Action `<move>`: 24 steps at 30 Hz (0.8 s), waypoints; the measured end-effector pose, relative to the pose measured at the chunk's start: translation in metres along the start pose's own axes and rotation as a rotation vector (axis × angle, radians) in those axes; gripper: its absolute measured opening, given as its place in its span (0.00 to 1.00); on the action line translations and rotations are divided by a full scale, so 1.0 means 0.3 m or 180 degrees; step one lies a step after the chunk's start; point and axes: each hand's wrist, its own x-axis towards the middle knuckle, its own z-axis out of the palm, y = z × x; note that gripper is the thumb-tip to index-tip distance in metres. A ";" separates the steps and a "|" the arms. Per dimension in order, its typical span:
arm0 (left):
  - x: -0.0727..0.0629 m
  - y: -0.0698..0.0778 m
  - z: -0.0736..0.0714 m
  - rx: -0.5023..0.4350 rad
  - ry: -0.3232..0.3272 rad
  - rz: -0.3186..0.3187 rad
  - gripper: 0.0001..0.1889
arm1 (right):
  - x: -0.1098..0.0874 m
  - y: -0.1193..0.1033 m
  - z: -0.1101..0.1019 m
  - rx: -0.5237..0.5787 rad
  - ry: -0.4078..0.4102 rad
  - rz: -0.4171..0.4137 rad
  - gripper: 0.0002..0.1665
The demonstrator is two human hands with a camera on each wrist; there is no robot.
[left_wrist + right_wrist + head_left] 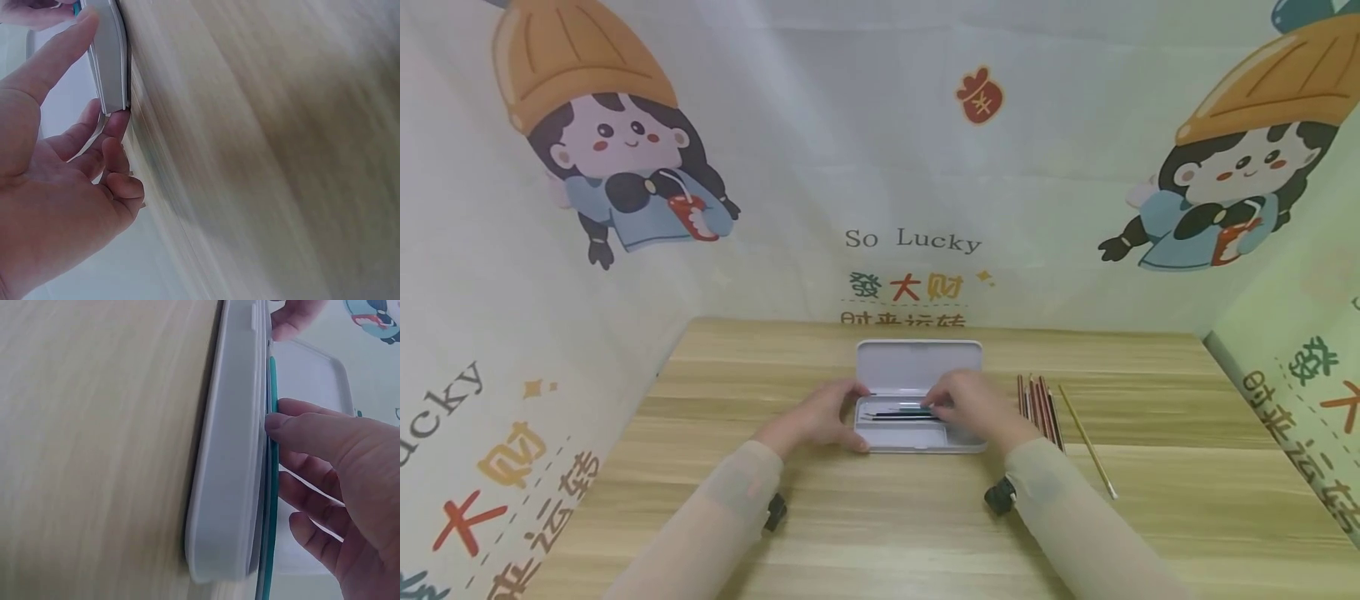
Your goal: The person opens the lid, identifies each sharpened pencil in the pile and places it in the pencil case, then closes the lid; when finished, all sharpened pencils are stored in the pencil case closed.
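Note:
A white pencil case (901, 437) lies with its lid (919, 365) raised at the back. My left hand (825, 414) holds its left end, thumb at the front corner and fingers at the back one. In the left wrist view the thumb and fingertips touch the case's end wall (112, 69). My right hand (973, 406) pinches a green pencil (271, 506) between thumb and fingers, low over the case and along its length. Black pencils (887, 417) lie in the rear part of the tray, partly covered by the right hand.
Several dark red and black pencils (1040, 408) lie side by side to the right of the case, partly behind the right forearm. Farther right is a single yellow pencil (1086, 437), slanting toward the front. A printed cloth (790, 167) hangs behind the wooden table (880, 533).

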 end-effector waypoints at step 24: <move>-0.005 -0.006 0.000 -0.0016 0.0017 0.0063 0.45 | 0.062 -0.064 0.051 -0.0078 -0.0026 0.0013 0.06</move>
